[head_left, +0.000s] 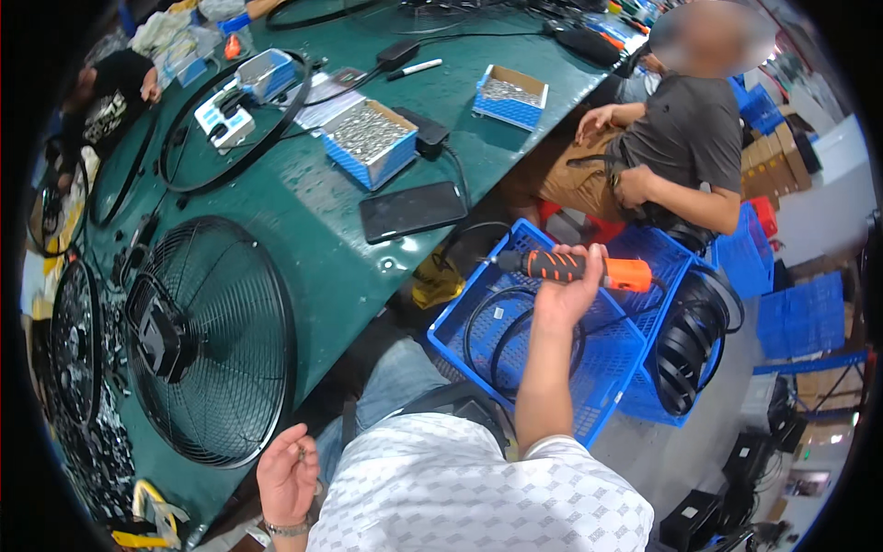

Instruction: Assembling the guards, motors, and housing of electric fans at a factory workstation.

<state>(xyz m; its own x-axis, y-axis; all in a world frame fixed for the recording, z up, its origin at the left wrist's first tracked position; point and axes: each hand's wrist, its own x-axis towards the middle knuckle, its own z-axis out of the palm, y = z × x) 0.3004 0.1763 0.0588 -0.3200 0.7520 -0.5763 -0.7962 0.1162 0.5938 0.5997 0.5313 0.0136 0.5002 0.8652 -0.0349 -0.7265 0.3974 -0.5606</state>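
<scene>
My right hand point(572, 296) is wrapped round an orange and black electric screwdriver point(547, 266), held level above a blue plastic crate point(478, 317), with its bit to the left. By the table edge, my left hand point(287, 478) has its fingers curled in with the thumb against them. Something small may be pinched there, too small to name. Nearest to that hand is a round black fan point(235, 340) with a wire grille and a motor housing, on the green table point(340, 294).
Blue boxes of small metal parts point(372, 133) point(511, 90) stand on the table beside a black phone point(414, 212). Black rings point(170, 152) and a white power strip point(223, 118) lie farther left. Black hoops fill another crate point(662, 396). A seated co-worker point(685, 138) is at the right.
</scene>
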